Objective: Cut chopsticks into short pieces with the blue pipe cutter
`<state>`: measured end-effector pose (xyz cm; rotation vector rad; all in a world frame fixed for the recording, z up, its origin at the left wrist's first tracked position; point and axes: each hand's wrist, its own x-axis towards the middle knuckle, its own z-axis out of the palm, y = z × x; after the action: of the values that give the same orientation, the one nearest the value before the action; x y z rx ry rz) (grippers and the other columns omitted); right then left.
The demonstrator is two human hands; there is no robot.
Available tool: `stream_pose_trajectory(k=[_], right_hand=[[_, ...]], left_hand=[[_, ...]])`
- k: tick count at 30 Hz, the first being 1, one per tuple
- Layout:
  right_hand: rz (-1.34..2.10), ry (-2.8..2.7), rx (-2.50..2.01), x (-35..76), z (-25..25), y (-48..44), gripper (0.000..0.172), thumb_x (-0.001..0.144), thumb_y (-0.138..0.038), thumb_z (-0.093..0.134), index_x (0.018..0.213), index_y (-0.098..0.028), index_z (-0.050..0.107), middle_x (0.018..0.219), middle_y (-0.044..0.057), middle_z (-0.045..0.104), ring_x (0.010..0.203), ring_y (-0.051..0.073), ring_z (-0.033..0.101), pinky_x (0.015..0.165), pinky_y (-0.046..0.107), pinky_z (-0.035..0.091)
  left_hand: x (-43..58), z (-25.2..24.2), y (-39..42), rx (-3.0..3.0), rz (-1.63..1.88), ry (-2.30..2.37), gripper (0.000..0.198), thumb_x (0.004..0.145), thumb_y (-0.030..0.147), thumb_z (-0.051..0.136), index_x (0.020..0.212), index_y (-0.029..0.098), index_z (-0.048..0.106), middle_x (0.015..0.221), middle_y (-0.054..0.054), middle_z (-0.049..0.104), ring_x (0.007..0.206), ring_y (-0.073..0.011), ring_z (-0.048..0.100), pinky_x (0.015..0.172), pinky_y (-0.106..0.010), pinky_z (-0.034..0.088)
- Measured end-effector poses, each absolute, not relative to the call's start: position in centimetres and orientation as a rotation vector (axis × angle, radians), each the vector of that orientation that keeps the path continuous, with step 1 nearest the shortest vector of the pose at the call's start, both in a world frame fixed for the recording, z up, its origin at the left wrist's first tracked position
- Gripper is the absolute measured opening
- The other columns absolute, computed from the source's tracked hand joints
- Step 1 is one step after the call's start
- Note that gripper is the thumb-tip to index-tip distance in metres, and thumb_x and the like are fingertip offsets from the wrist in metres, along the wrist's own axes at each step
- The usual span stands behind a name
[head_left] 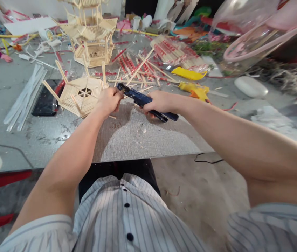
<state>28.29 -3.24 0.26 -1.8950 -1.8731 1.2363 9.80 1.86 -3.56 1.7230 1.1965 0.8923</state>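
Note:
My right hand (159, 102) is closed round the dark blue handles of a cutting plier (138, 98), whose jaws point left toward my left hand. My left hand (109, 101) is closed in a pinch on a thin wooden stick (138, 68) that runs up and to the right from the plier's jaws. Just left of my left hand lies a hexagonal roof piece (81, 94) built of wooden sticks, with several sticks standing up from its corners. Farther back stands a multi-tier stick pagoda (92, 35).
A grey table (12, 133) holds a black phone (45, 99), white glue sticks (25, 96), a yellow glue gun (194, 90), a yellow comb-like tool (187, 73), packs of chopsticks (174, 52) and scattered loose sticks. A clear plastic container (248, 31) looms at the upper right. A cable (206, 161) lies on the floor.

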Motion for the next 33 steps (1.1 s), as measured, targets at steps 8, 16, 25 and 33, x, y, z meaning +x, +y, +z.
stream_pose_trajectory(k=[8, 16, 25, 33], right_hand=[[1.188, -1.916, -1.908, 28.2, 0.3, -3.4, 0.013, 0.063, -0.028, 0.064, 0.066, -0.022, 0.053, 0.049, 0.001, 0.054, 0.047, 0.016, 0.053, 0.046, 0.029, 0.041], [1.075, -2.02, -1.994, 27.7, 1.0, -3.8, 0.013, 0.065, -0.026, 0.06, 0.058, -0.02, 0.051, 0.048, 0.002, 0.055, 0.046, 0.015, 0.052, 0.047, 0.028, 0.04], [1.196, -1.918, -1.985, 27.3, 0.1, -3.8, 0.023, 0.069, -0.026, 0.059, 0.05, -0.02, 0.046, 0.048, 0.003, 0.053, 0.044, 0.014, 0.051, 0.05, 0.03, 0.042], [1.4, -1.54, -2.02, 27.5, -0.9, -3.1, 0.026, 0.076, -0.031, 0.056, 0.055, -0.02, 0.045, 0.051, 0.001, 0.05, 0.043, 0.013, 0.048, 0.053, 0.033, 0.045]], left_hand=[[9.8, -3.9, 2.1, 1.703, 0.902, 1.178, 0.03, 0.083, 0.033, 0.051, 0.056, 0.02, 0.049, 0.036, 0.004, 0.038, 0.035, -0.0091, 0.042, 0.043, -0.021, 0.035], [10.0, -3.5, 1.7, 1.661, 0.88, 1.184, 0.028, 0.083, 0.031, 0.051, 0.057, 0.02, 0.048, 0.037, 0.005, 0.038, 0.035, -0.0087, 0.043, 0.043, -0.02, 0.036], [10.1, -3.9, 1.8, 1.669, 0.831, 1.211, 0.027, 0.083, 0.026, 0.051, 0.057, 0.019, 0.051, 0.038, 0.003, 0.04, 0.039, -0.0111, 0.046, 0.046, -0.022, 0.04], [10.2, -4.5, 2.2, 1.867, 0.877, 1.351, 0.027, 0.075, 0.025, 0.059, 0.052, 0.02, 0.046, 0.042, 0.002, 0.044, 0.057, -0.0156, 0.056, 0.058, -0.025, 0.045]])
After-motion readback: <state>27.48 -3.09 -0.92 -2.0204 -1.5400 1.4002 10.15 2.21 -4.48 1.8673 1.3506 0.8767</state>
